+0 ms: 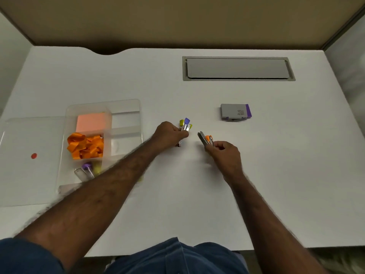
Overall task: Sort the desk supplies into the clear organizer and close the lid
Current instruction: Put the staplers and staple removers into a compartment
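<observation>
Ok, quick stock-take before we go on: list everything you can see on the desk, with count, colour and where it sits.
clear organizer: one, transparent, left side of desk, open
lid: one, clear with a red dot, flat on the desk left of the organizer
sticky notes: one pad, pink, far-left compartment
ribbon: one bundle, orange, compartment nearer than the notes
clips in organizer: a few, purple, yellow and metal, nearest compartment; count unclear
grey box: one, grey with purple end, right of centre
cable hatch: one, grey, set into the far desk
left hand: holding clips, yellow and purple
right hand: holding orange and metal clips
</observation>
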`<act>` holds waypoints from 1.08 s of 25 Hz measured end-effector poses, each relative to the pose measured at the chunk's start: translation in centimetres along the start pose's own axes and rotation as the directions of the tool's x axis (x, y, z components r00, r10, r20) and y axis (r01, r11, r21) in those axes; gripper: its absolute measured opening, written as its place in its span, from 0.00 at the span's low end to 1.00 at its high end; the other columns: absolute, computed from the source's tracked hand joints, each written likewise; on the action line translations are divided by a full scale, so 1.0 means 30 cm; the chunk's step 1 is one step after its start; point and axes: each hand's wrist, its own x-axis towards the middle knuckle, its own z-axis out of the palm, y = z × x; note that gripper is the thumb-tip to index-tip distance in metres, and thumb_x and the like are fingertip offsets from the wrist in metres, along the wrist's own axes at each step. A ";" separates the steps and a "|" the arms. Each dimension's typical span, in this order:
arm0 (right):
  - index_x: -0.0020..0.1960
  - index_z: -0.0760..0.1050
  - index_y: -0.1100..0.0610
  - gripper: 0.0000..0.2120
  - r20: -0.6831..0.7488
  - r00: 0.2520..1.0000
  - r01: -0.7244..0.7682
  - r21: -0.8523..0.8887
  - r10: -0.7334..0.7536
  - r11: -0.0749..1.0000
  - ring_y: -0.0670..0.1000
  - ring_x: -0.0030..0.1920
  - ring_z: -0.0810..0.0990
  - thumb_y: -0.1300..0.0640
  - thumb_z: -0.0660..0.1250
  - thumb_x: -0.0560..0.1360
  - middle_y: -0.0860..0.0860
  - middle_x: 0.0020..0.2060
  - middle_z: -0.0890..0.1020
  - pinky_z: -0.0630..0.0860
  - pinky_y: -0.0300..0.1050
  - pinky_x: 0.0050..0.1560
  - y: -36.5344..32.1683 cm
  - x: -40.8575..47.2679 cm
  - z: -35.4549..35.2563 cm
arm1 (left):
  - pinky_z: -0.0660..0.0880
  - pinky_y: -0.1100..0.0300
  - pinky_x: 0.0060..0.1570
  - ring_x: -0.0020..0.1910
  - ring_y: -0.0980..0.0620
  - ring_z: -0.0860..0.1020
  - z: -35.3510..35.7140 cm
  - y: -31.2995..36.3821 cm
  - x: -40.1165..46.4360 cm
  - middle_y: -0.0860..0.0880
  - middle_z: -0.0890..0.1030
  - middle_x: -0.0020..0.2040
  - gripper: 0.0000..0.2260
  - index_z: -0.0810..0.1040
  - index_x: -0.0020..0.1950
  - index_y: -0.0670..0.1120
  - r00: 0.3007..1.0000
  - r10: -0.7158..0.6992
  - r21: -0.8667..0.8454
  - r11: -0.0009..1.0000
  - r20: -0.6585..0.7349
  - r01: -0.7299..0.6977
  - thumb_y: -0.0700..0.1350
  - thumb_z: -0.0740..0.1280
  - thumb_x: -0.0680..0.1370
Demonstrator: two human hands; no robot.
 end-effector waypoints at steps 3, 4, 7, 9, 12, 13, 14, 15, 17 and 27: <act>0.40 0.86 0.51 0.17 0.041 0.999 0.020 0.092 -0.024 0.996 0.48 0.36 0.77 0.38 0.70 0.63 0.45 0.31 0.82 0.72 0.44 0.37 -0.067 -0.019 0.028 | 0.83 0.56 0.46 0.31 0.53 0.84 -0.039 0.004 -0.030 0.46 0.86 0.34 0.15 0.87 0.41 0.39 0.997 -0.074 -0.302 0.950 0.023 0.078 0.52 0.77 0.72; 0.39 0.86 0.49 0.16 0.049 0.998 0.033 0.109 -0.038 0.994 0.48 0.36 0.77 0.38 0.70 0.63 0.45 0.32 0.82 0.73 0.46 0.38 -0.097 -0.026 0.042 | 0.84 0.53 0.50 0.32 0.52 0.85 -0.060 0.006 -0.040 0.47 0.86 0.34 0.15 0.87 0.42 0.40 0.998 -0.066 -0.362 0.930 0.021 0.069 0.52 0.77 0.72; 0.40 0.87 0.48 0.15 0.092 0.990 0.094 0.128 -0.106 0.987 0.47 0.37 0.78 0.40 0.70 0.63 0.46 0.36 0.85 0.75 0.49 0.39 -0.201 -0.046 0.105 | 0.85 0.48 0.52 0.33 0.53 0.85 -0.158 0.000 -0.080 0.48 0.86 0.36 0.13 0.87 0.41 0.44 0.999 -0.020 -0.467 0.884 -0.036 0.001 0.54 0.78 0.71; 0.41 0.86 0.48 0.13 0.131 0.978 0.148 0.107 -0.161 0.983 0.46 0.37 0.79 0.41 0.71 0.64 0.47 0.37 0.86 0.75 0.49 0.40 -0.278 -0.053 0.170 | 0.86 0.48 0.50 0.34 0.53 0.85 -0.255 -0.031 -0.105 0.49 0.86 0.36 0.14 0.87 0.40 0.46 0.995 -0.010 -0.491 0.870 -0.103 -0.042 0.57 0.77 0.69; 0.44 0.85 0.48 0.13 0.162 0.959 0.230 0.034 -0.233 0.973 0.44 0.39 0.81 0.42 0.73 0.64 0.46 0.40 0.86 0.75 0.43 0.39 -0.392 -0.050 0.278 | 0.86 0.49 0.51 0.36 0.53 0.85 -0.408 -0.109 -0.130 0.47 0.87 0.38 0.15 0.87 0.41 0.47 0.976 -0.065 -0.523 0.850 -0.208 -0.055 0.58 0.77 0.69; 0.45 0.85 0.48 0.13 0.173 0.948 0.274 -0.010 -0.268 0.962 0.44 0.40 0.81 0.42 0.73 0.65 0.46 0.41 0.86 0.75 0.42 0.39 -0.430 -0.047 0.320 | 0.86 0.49 0.51 0.36 0.52 0.85 -0.456 -0.142 -0.134 0.46 0.88 0.39 0.14 0.87 0.41 0.47 0.966 -0.096 -0.537 0.842 -0.241 -0.050 0.57 0.78 0.69; 0.45 0.84 0.48 0.13 0.185 0.931 0.330 -0.064 -0.314 0.942 0.44 0.41 0.82 0.42 0.74 0.65 0.45 0.41 0.85 0.75 0.41 0.38 -0.465 -0.045 0.361 | 0.86 0.50 0.51 0.36 0.51 0.86 -0.497 -0.172 -0.138 0.45 0.88 0.40 0.13 0.87 0.40 0.47 0.953 -0.132 -0.547 0.836 -0.272 -0.040 0.56 0.78 0.70; 0.45 0.83 0.48 0.13 0.203 0.908 0.397 -0.132 -0.367 0.908 0.44 0.41 0.81 0.42 0.74 0.65 0.44 0.41 0.84 0.76 0.42 0.38 -0.499 -0.041 0.401 | 0.86 0.54 0.48 0.35 0.52 0.86 -0.533 -0.201 -0.140 0.45 0.88 0.40 0.12 0.87 0.40 0.47 0.939 -0.169 -0.553 0.833 -0.298 -0.026 0.56 0.78 0.71; 0.44 0.81 0.47 0.13 0.253 0.845 0.531 -0.281 -0.472 0.799 0.44 0.41 0.80 0.41 0.73 0.65 0.42 0.38 0.80 0.77 0.44 0.40 -0.562 -0.033 0.475 | 0.82 0.64 0.35 0.31 0.57 0.84 -0.588 -0.255 -0.144 0.47 0.88 0.39 0.12 0.87 0.41 0.47 0.916 -0.226 -0.549 0.836 -0.332 0.007 0.56 0.78 0.71; 0.57 0.83 0.50 0.24 0.563 0.678 0.711 -0.665 -0.472 0.227 0.56 0.58 0.75 0.33 0.69 0.71 0.49 0.53 0.81 0.73 0.54 0.57 -0.694 0.036 0.731 | 0.75 0.63 0.35 0.34 0.54 0.81 -0.675 -0.400 -0.152 0.54 0.84 0.32 0.13 0.83 0.35 0.53 0.887 -0.244 -0.470 0.882 -0.393 0.034 0.60 0.76 0.72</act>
